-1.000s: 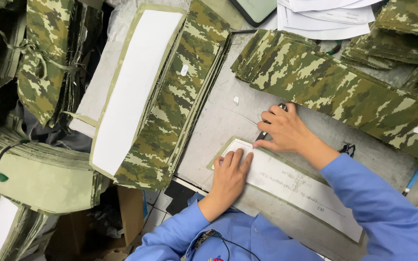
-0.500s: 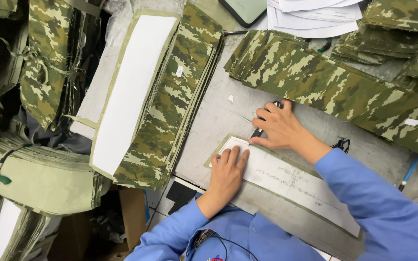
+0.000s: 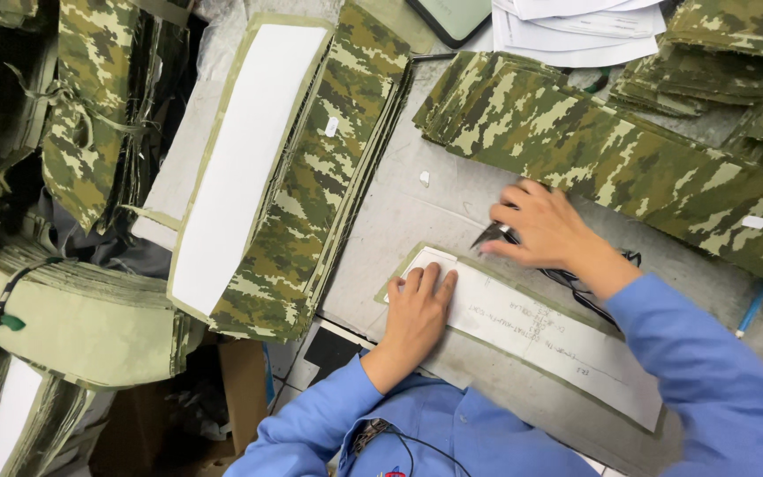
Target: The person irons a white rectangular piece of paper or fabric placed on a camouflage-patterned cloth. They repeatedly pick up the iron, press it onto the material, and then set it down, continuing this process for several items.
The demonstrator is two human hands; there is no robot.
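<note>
Right hand (image 3: 547, 231) now closed on scissors (image 3: 493, 235), shifted off panel (image 3: 532, 331); left hand (image 3: 419, 311) stays flat, open.

I work in a garment workshop: stacks of cut camouflage fabric pieces (image 3: 611, 150) crowd my grey bench (image 3: 417, 212), tied bundles (image 3: 55, 300) alongside.

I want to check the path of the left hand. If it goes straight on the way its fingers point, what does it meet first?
The left hand lies flat on the white strip, fingers pointing up the table. Past the strip's end comes bare grey table, then probably the long camouflage stack.
</note>
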